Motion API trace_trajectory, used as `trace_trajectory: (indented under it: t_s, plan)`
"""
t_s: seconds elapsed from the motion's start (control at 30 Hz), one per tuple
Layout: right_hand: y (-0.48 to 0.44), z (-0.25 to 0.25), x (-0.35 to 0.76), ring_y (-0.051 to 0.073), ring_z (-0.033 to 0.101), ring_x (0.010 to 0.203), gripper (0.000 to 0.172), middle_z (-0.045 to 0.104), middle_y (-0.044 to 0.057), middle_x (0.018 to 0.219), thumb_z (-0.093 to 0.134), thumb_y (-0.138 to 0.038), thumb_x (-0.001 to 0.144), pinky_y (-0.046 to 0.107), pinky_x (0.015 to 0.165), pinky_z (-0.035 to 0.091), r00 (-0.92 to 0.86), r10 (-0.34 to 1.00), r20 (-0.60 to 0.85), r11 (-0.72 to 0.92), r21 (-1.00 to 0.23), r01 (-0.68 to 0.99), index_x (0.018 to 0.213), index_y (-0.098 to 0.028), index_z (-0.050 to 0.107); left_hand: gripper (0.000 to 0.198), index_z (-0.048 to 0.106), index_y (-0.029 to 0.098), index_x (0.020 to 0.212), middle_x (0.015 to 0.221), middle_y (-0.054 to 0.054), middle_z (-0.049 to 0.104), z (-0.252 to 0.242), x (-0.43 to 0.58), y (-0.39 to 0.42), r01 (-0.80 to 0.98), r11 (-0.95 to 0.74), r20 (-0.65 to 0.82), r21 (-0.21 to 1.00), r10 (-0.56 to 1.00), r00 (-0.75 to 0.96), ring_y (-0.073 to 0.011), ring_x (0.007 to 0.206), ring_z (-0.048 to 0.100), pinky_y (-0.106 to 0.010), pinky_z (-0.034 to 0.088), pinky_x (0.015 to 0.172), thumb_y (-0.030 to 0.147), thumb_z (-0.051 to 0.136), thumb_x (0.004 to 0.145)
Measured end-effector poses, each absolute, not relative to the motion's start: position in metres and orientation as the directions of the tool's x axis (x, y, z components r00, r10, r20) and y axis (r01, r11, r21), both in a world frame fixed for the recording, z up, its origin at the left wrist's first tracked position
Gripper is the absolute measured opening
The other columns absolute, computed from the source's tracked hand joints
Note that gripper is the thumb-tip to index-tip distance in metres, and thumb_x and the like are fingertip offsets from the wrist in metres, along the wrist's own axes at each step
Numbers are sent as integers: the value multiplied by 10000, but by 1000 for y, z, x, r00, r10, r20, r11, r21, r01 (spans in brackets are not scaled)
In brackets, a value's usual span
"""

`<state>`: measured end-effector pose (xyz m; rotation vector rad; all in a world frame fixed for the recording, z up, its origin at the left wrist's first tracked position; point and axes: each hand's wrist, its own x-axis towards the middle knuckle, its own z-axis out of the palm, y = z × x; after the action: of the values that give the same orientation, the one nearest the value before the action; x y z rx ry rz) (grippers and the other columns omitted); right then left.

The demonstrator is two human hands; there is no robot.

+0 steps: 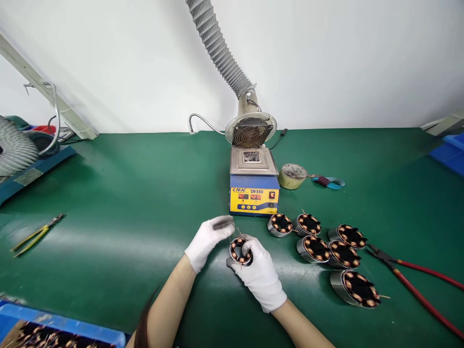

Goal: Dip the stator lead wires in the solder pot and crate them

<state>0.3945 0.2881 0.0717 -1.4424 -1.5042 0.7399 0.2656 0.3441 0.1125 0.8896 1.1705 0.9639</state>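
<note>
My right hand, in a white glove with grey fingertips, grips a small motor stator, its thumb hooked into the ring's opening. The stator has a silver rim and copper coils around the inside. At its upper left is my gloved left hand, fingers drawn together by a thin wire lead that rises from the stator. The fingertips seem closed on a lead, though the contact is small. Just beyond my hands stands a blue and yellow solder pot with lit red digits.
Several stators stand right of my hands, beside red-handled pliers. A tape roll sits by the solder pot, under a fume hose. Yellow-handled pliers lie left. A blue bin of stators is at front left.
</note>
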Motion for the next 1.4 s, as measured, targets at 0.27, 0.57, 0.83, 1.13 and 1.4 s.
trace_trajectory:
  t_s: [0.27,0.57,0.83,1.13,1.4]
  plan:
    - [288,72,394,211,563,690,286,617,44,803,660,-216,556,349,650,454,56,985,161,119,-886,448,635,-249,388,199,649,141,616,589,-11,645,110,278,343,-43,394,-386,918,913,133,-154,595,584,-290,468,631,230,766,482]
    - [289,73,394,220,567,714,283,633,50,839,671,-220,553,351,667,446,52,989,139,105,-902,419,636,-250,402,259,666,172,739,753,-27,694,106,279,337,-16,316,-314,949,947,73,-184,749,626,-294,484,714,146,739,493]
    - [290,71,393,215,578,716,281,627,51,810,641,-219,563,343,658,460,-7,984,177,157,-854,495,631,-240,370,216,645,144,716,631,-29,674,102,283,346,-173,341,-331,924,940,88,-191,631,639,-316,495,671,292,702,570]
    - [286,61,391,235,627,859,379,647,83,958,611,-208,580,382,757,504,33,977,212,174,-873,455,930,-227,467,251,679,139,791,803,-51,711,114,250,348,49,336,-337,941,905,261,-206,841,628,-310,452,832,333,698,632]
    - [286,66,392,252,626,945,649,635,112,1061,648,-237,557,405,858,489,66,998,18,-11,-912,411,1153,-198,393,137,597,146,572,569,15,611,110,264,345,17,379,-376,925,909,181,-133,592,556,-281,456,651,214,688,495]
